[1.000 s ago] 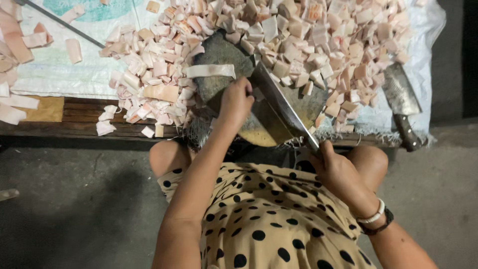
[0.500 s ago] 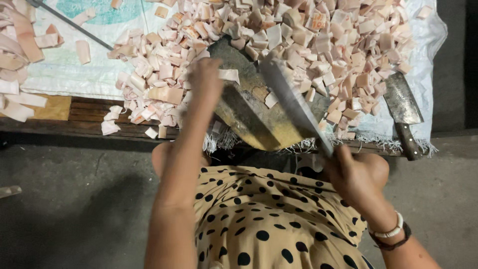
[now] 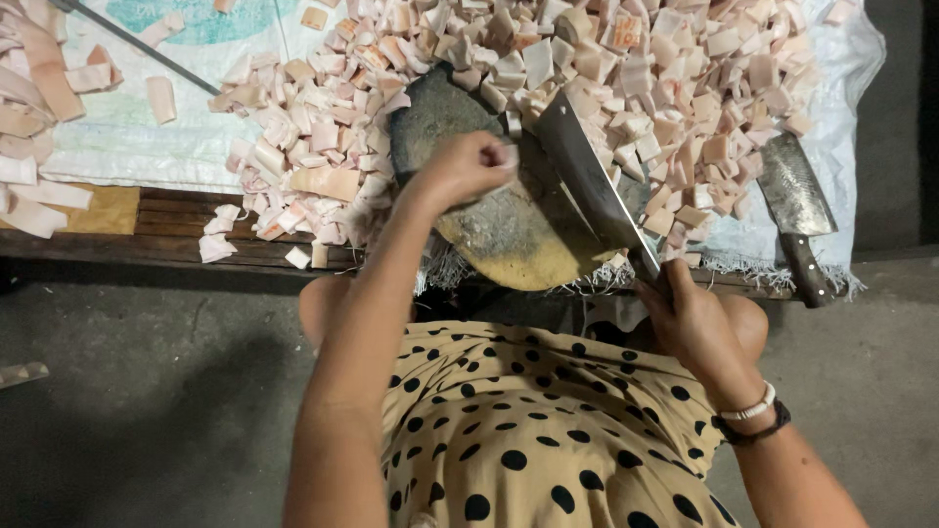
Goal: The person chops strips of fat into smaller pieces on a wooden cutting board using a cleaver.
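1. Steel cleaver [image 3: 587, 181] held by its handle in my right hand [image 3: 690, 323], blade tilted over the round chopping block [image 3: 489, 220]; my left hand [image 3: 465, 166], fingers curled narrow, rests on the block just beside the blade.
2. I judge the risk plain: with knuckles this near the edge, a drop could nick them, or scatter pale pink meat pieces [image 3: 636, 78] off the woven sheet [image 3: 147, 147].
3. I cannot tell whether the left hand pinches a piece; its palm faces away.
4. Second cleaver [image 3: 797, 210] lies apart, right; block's near rim hangs over the wooden bench [image 3: 166, 230].
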